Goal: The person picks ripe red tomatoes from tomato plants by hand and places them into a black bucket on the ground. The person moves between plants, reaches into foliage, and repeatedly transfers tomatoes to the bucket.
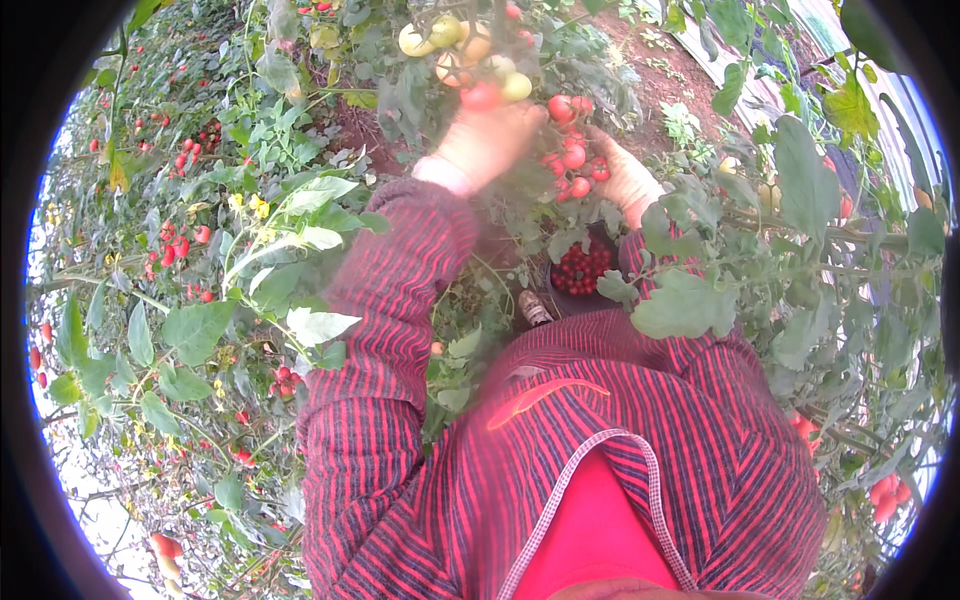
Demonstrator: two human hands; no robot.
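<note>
Near the top centre, my left hand (491, 139) is raised against a truss of tomatoes, just below a red tomato (481, 96). Green and pale orange tomatoes (471, 41) hang above it. My right hand (624, 171) reaches up at the right side of a cluster of small red tomatoes (574, 156), its fingertips partly hidden behind the fruit. The left fingers are curled and blurred, so whether they grip anything does not show. Beneath the cluster, a dark bucket (589, 301) holds many small red fruits (581, 268).
Tomato plants with leafy stems (199, 330) crowd the left side, bearing more red clusters (174, 244). Large leaves (686, 304) hang close by my right forearm. A shoe (534, 308) stands beside the bucket. Bare reddish soil (626, 30) and pale sheeting (724, 82) lie at the upper right.
</note>
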